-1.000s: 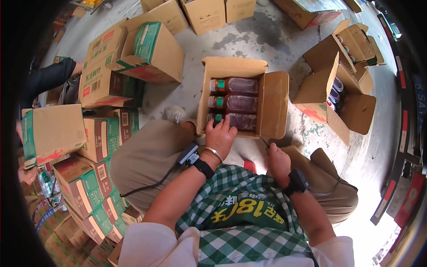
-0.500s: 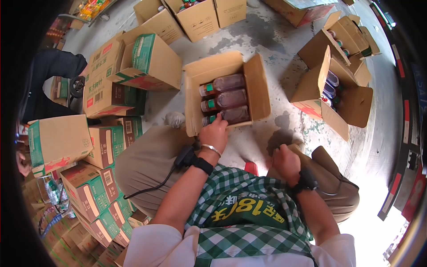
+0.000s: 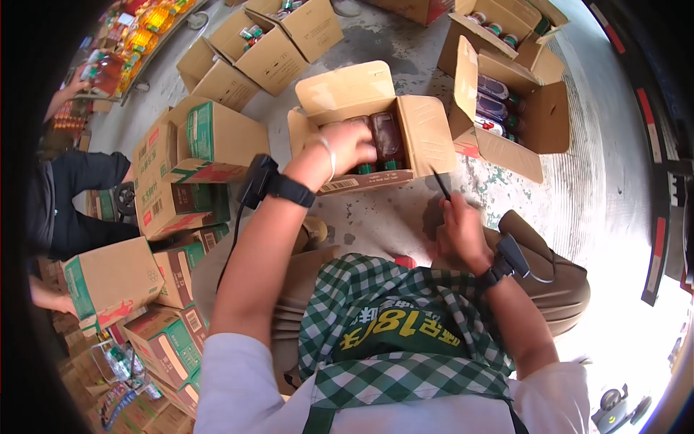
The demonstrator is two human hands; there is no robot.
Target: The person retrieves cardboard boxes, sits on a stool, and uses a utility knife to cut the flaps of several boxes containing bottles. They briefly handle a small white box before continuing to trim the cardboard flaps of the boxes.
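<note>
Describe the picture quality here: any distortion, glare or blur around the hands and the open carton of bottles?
Head view: fisheye curves the scene, with black edges; hard sun blows out the concrete floor at lower right; the left hand over the bottles looks slightly soft; the right hand with its thin dark tool is sharp.

stained concrete floor (grey, blotchy); open cartons of bottles on it, stacked cartons at left

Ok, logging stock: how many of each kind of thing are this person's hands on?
Open box: 1
Bottles showing in it: 2; left hand may hide more
Thin dark tool, in right hand: 1
Total: 4
</note>
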